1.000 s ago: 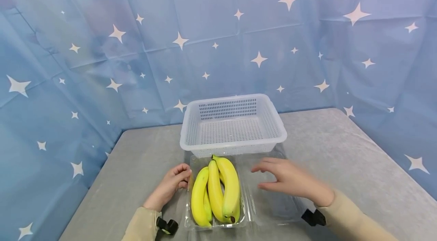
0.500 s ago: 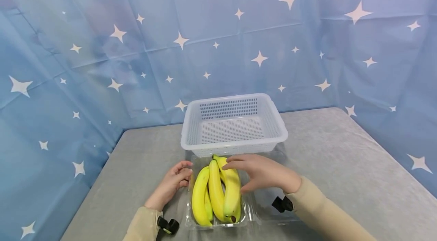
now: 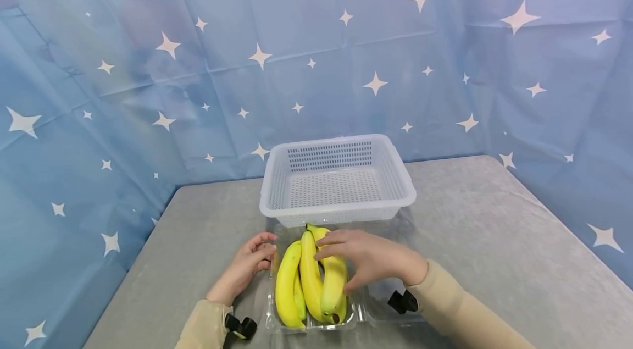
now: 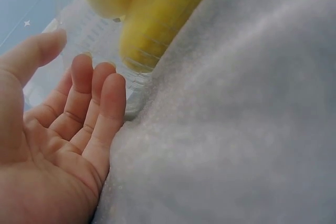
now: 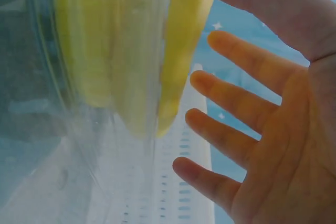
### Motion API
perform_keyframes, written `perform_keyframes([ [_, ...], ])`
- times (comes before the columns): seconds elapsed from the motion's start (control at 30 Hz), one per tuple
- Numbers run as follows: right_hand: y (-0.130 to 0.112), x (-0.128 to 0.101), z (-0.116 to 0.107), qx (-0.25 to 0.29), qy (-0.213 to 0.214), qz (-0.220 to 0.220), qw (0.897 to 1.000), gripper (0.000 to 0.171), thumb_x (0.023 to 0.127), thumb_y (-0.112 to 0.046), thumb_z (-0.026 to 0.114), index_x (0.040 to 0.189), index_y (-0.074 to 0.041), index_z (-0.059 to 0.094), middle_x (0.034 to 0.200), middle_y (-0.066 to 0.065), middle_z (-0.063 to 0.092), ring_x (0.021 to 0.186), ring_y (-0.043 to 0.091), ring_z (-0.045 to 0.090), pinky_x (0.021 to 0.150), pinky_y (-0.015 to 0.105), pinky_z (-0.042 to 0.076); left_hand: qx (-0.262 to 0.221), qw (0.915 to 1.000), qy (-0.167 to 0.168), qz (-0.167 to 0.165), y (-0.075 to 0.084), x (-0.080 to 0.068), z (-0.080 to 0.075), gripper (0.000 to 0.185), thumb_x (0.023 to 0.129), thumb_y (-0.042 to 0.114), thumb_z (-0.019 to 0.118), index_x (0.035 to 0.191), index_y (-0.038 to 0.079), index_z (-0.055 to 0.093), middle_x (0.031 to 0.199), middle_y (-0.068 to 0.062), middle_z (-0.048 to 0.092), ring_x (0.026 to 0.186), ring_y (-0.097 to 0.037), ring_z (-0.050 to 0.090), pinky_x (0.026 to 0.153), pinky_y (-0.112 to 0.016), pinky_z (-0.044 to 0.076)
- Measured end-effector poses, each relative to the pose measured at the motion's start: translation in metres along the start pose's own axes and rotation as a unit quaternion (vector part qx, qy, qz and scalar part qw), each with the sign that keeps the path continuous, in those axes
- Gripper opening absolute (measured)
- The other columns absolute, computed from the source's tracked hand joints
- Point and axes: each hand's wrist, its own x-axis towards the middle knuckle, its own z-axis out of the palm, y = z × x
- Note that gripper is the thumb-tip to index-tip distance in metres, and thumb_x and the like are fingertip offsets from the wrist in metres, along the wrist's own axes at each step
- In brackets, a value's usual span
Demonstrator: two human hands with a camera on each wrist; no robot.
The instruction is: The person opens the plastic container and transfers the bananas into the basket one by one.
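Several yellow bananas [image 3: 311, 277] lie side by side in a clear plastic clamshell box [image 3: 352, 320], its lid [image 3: 381, 310] folded out flat to the right. Over the right-hand banana hovers my right hand [image 3: 373, 258], fingers spread and slightly bent, thumb at the banana's right side. In the right wrist view, bananas [image 5: 113, 40] show through the clear wall, apart from the spread fingertips [image 5: 202, 80]. My left hand [image 3: 247, 266] rests on the table at the box's left edge. The left wrist view has its fingers [image 4: 111, 95] loosely bent with nothing between them, close to the box wall.
A white perforated plastic basket [image 3: 341, 211] stands just behind the box, with nothing in it. Grey cloth covers the table [image 3: 198, 233]. A blue curtain [image 3: 316, 85] with white stars hangs around the back and sides.
My right hand has moved left from above the lid to over the bananas, lately only slightly. The left hand, box, bananas and basket have stayed in place.
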Motion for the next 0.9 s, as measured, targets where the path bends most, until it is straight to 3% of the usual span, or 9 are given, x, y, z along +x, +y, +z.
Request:
perform_keyframes([
  [0.27, -0.001, 0.001, 0.006, 0.009, -0.023, 0.000, 1.000, 0.067, 0.071, -0.026, 0.085, 0.132, -0.020, 0.059, 0.145, 0.004, 0.046, 0.137, 0.030, 0.035, 0.110, 0.043, 0.031, 0.004, 1.0000, 0.003, 0.001, -0.002, -0.001, 0.001, 0.031, 0.096, 0.012, 0.060, 0.120, -0.003, 0.048, 0.086, -0.003, 0.058, 0.072, -0.013, 0.055, 0.064, -0.026, 0.050],
  [0.6, -0.003, 0.004, 0.013, 0.038, -0.040, -0.001, 0.998, 0.050, 0.072, -0.020, 0.083, 0.119, -0.026, 0.068, 0.144, -0.003, 0.048, 0.141, 0.033, 0.027, 0.111, 0.045, 0.028, 0.006, 1.0000, 0.003, -0.001, -0.001, 0.000, 0.000, 0.032, 0.097, 0.012, 0.060, 0.121, -0.005, 0.047, 0.086, -0.002, 0.058, 0.072, -0.012, 0.056, 0.064, -0.026, 0.051],
  [0.9, 0.002, 0.007, 0.021, 0.024, -0.016, -0.052, 0.998, 0.048, 0.069, -0.017, 0.083, 0.114, -0.024, 0.070, 0.133, -0.005, 0.057, 0.138, 0.032, 0.034, 0.113, 0.041, 0.024, 0.011, 0.9999, 0.005, 0.004, -0.002, 0.000, 0.000, 0.032, 0.096, 0.013, 0.061, 0.120, -0.005, 0.048, 0.086, -0.003, 0.057, 0.071, -0.012, 0.056, 0.063, -0.025, 0.051],
])
